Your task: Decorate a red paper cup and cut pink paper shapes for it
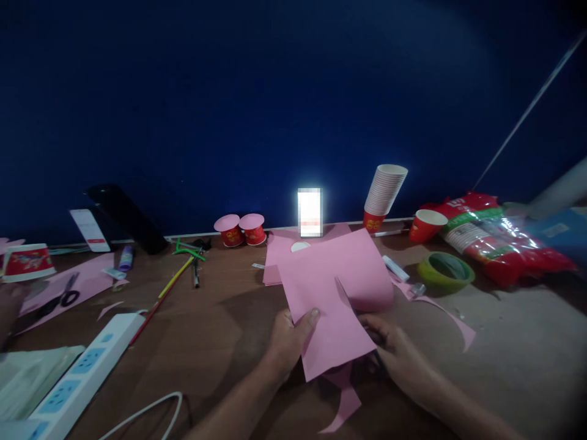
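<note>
A large sheet of pink paper (321, 287) is held up over the table. My left hand (291, 342) grips its left edge, thumb on top and fingers underneath. From the right edge a slit runs into the sheet, and the part beyond it curls upward. At the slit, my right hand (389, 348) is closed around dark-handled scissors (376, 362), mostly hidden by the paper and fingers. A curved pink offcut (345, 406) lies below the sheet. Behind it are more pink sheets (274, 260) with a white round thing (300, 246) on them.
At the back stand a lit phone (310, 211), two red cups with pink discs (241, 231) and a leaning cup stack (385, 192). To the right are green tape (446, 273) and a red cup bag (499, 238). A power strip (87, 373) and another person's hand (10, 305) are left.
</note>
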Motion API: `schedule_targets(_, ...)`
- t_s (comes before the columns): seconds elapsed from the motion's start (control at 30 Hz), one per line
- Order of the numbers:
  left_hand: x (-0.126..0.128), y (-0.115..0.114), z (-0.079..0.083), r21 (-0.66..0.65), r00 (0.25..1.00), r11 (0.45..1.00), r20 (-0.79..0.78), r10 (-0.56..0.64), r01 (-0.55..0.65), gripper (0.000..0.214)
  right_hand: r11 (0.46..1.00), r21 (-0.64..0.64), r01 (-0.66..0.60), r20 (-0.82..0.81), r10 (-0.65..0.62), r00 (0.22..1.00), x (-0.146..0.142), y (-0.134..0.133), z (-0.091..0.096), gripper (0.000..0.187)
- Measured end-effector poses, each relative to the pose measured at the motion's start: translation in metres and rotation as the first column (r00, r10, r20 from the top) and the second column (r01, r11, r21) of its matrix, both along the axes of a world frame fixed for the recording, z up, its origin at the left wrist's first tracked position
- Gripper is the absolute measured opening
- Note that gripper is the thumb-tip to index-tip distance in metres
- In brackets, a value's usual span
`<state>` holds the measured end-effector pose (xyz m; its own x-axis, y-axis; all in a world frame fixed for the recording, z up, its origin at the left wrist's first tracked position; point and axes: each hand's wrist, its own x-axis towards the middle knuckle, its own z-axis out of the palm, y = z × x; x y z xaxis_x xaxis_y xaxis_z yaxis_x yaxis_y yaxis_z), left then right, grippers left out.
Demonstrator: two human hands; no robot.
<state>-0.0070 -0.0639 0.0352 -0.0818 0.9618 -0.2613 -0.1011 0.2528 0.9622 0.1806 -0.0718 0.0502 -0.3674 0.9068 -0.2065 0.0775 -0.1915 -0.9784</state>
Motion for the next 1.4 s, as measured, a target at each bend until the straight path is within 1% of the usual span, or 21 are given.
schedule_targets(0.13, 0.000, 0.000, 0.003, -0.018, 1.000, 1.000, 0.014, 0.009, -0.009, 0.035, 0.997, 0.074, 0.013, 0.086, -0.020, 0.996, 0.001, 0.000, -0.004, 0.032)
schedule_targets(0.23, 0.000, 0.000, 0.002, -0.023, 0.999, 1.000, 0.042, 0.003, -0.002, 0.034, 0.996, 0.084, 0.013, 0.104, -0.022, 0.994, 0.001, 0.001, -0.006, 0.032)
schedule_targets(0.3, -0.001, 0.000, 0.001, -0.029, 0.999, 1.000, 0.049, -0.001, 0.003, 0.034, 0.997, 0.072, 0.010, 0.077, -0.016, 0.997, 0.002, 0.001, -0.007, 0.030)
schedule_targets(0.47, 0.000, -0.001, -0.002, -0.040, 0.998, 0.999, 0.059, -0.033, 0.036, 0.035, 0.999, 0.047, 0.002, -0.051, 0.001, 0.999, 0.002, 0.001, -0.005, 0.029)
schedule_targets(0.63, 0.004, -0.004, 0.003, -0.055, 0.992, 0.997, 0.116, -0.041, 0.047, 0.036, 0.999, 0.037, 0.013, -0.045, -0.011, 0.999, 0.002, 0.003, -0.001, 0.026)
schedule_targets(0.9, 0.006, -0.005, 0.005, -0.113, 0.977, 0.989, 0.198, -0.073, 0.097, 0.037, 0.998, 0.058, 0.008, -0.096, -0.003, 0.995, 0.005, 0.005, -0.008, 0.029)
schedule_targets(1.1, 0.007, -0.007, 0.002, -0.104, 0.982, 0.991, 0.177, -0.064, 0.083, 0.037, 0.997, 0.072, 0.011, -0.092, -0.005, 0.996, 0.006, 0.005, -0.012, 0.031)
schedule_targets(1.23, 0.005, -0.006, 0.001, -0.099, 0.982, 0.989, 0.165, -0.091, 0.109, 0.037, 0.994, 0.107, 0.017, -0.075, -0.009, 0.997, 0.008, 0.004, -0.015, 0.029)
schedule_targets(1.4, 0.004, -0.006, -0.001, -0.073, 0.985, 0.987, 0.111, -0.135, 0.144, 0.036, 0.998, 0.058, 0.013, -0.085, -0.008, 0.996, 0.007, 0.004, -0.011, 0.029)
